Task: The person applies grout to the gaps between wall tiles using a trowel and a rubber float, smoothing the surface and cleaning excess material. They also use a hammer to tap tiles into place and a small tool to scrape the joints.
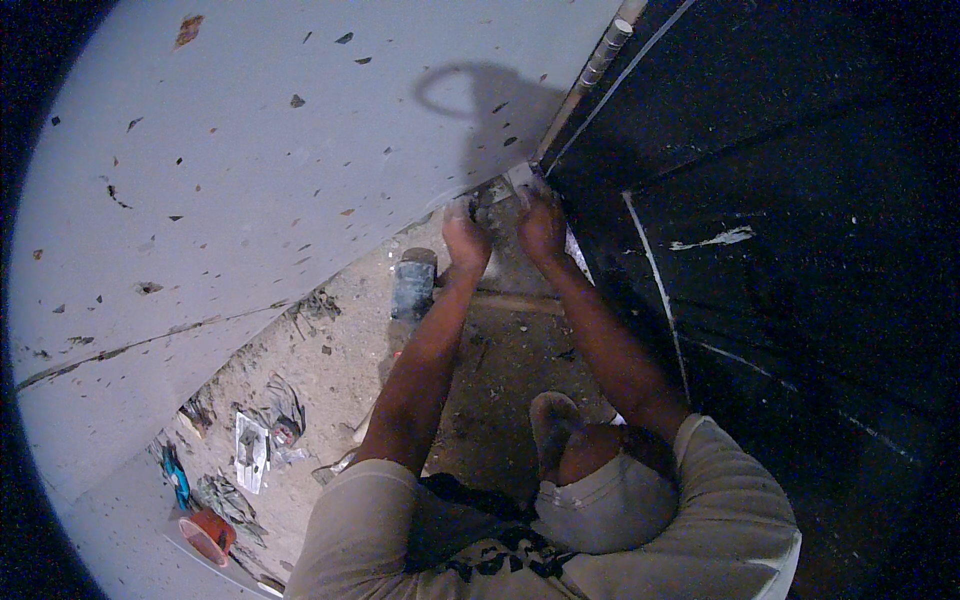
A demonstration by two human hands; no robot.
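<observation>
Both my arms stretch forward to the floor corner where the speckled pale wall [280, 150] meets a dark panel [780, 240]. My left hand [467, 238] is low by the wall's foot, fingers curled around something dark and small that I cannot make out. Close beside it, my right hand [541, 222] has its fingers closed at a pale flat piece [521, 177] in the corner. A small light patch [496, 190] shows between the hands; its kind is unclear. Just left of my left wrist rests a dusty blue-grey cylindrical container [413, 288].
A pipe [608, 48] runs up the corner. On the dusty floor at left lie a white printed sheet [251, 452], crumpled plastic [285, 410], a blue object [175, 478] and a reddish-orange bucket-shaped container [208, 537]. My bent knee [610, 460] is below my right arm.
</observation>
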